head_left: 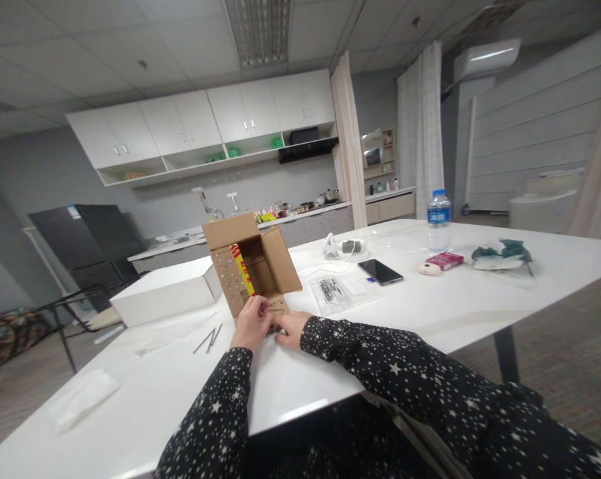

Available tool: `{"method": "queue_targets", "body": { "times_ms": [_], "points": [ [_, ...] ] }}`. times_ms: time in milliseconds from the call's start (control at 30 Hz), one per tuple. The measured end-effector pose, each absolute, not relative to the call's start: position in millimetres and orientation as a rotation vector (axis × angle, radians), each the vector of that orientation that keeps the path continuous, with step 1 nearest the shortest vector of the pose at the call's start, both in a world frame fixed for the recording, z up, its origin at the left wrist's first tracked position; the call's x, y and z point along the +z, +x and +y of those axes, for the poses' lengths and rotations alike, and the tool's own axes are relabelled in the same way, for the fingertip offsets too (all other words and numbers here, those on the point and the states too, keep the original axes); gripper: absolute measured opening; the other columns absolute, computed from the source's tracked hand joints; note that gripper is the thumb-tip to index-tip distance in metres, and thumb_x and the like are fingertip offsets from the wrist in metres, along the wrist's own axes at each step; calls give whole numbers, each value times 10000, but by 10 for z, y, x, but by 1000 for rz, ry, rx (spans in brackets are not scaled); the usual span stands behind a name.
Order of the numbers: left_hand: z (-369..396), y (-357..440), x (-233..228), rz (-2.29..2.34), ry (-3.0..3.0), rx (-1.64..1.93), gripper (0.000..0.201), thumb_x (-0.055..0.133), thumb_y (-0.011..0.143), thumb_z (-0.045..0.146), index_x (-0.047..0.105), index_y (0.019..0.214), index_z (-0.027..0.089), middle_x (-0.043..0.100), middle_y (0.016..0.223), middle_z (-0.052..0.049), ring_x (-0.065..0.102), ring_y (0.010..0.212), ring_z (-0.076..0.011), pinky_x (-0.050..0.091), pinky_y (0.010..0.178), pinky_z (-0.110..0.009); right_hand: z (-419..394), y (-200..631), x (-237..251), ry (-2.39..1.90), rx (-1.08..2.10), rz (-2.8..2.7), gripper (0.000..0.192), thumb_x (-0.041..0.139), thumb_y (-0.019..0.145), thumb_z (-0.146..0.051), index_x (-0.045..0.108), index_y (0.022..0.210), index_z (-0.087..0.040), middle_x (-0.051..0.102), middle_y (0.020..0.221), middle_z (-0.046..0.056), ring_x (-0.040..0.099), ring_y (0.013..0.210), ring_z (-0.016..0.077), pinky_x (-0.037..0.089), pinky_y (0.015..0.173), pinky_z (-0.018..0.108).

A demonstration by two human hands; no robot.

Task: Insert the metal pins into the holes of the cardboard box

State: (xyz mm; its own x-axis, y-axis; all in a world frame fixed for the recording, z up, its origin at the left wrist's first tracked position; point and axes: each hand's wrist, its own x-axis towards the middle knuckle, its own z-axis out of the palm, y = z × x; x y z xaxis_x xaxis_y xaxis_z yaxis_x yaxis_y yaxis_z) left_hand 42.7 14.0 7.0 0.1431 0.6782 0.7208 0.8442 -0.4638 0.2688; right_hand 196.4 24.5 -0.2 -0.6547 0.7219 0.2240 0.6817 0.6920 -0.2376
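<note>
A brown cardboard box (225, 276) stands on the white table with its flaps open and its dark inside facing me. Red and yellow tape runs down one edge. My left hand (252, 324) is closed at the lower front edge of the box, its fingers curled in against the cardboard. Close beside it, my right hand (291, 328) has bent fingers at the low front flap, thumb underneath. Small details between the fingertips are hidden. Left of the hands lie thin grey metal rods (214, 338).
A white box (165, 293) sits behind on the left, crumpled white plastic (84, 399) at the near left. To the right are a clear bag of small parts (330, 293), a phone (380, 271), a water bottle (439, 223), a pink pack (446, 261) and a dark green bundle (502, 254).
</note>
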Motion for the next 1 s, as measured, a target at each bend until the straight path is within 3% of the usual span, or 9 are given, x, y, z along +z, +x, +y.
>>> {"method": "queue_targets", "body": {
  "times_ms": [533,1000],
  "points": [
    [112,362,42,-1647,-2335,-965,133,446,706,133,558,742,194,617,708,5,553,649,-124,433,637,-253,236,1986,20,-1069,213,-2598,315,513,759,-343,649,1011,-210,685,907,75,644,860,258,491,706,339],
    [82,326,117,-1709,-2218,-801,142,445,716,151,577,738,197,654,775,-30,577,799,-178,425,751,-289,261,1984,-31,-1064,191,-2577,310,503,762,-364,660,986,-219,690,880,72,642,834,249,482,677,335]
  ]
}}
